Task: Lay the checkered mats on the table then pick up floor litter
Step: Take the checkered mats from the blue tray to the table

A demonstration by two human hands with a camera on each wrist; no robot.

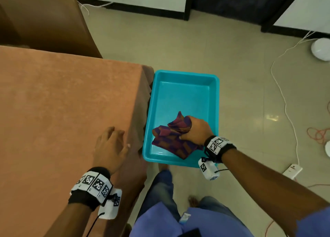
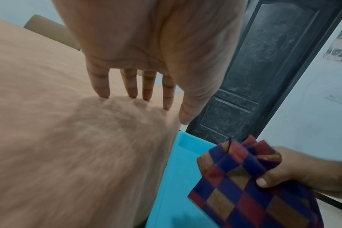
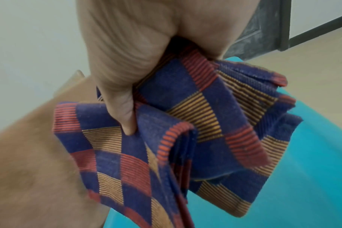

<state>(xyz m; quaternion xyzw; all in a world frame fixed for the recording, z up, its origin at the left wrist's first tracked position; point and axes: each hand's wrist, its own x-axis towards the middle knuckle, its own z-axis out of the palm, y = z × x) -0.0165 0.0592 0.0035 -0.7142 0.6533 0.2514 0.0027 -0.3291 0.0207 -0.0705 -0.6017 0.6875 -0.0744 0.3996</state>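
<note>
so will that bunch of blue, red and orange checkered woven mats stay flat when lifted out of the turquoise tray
Probably not: the checkered woven mats already fold and droop around the right hand, so they look floppy. One hand holds the whole bunch, suggesting it is light. The ribbed weave likely grips well.

Blue, red and gold checkered mats [image 1: 171, 140]; turquoise tray [image 1: 184, 76]; orange tablecloth [image 1: 62, 102].

The checkered mats [image 1: 172, 138], woven in blue, red and tan squares, are bunched and folded together, crumpled at the top, hanging over the near end of the turquoise tray [image 1: 185, 76].
</note>
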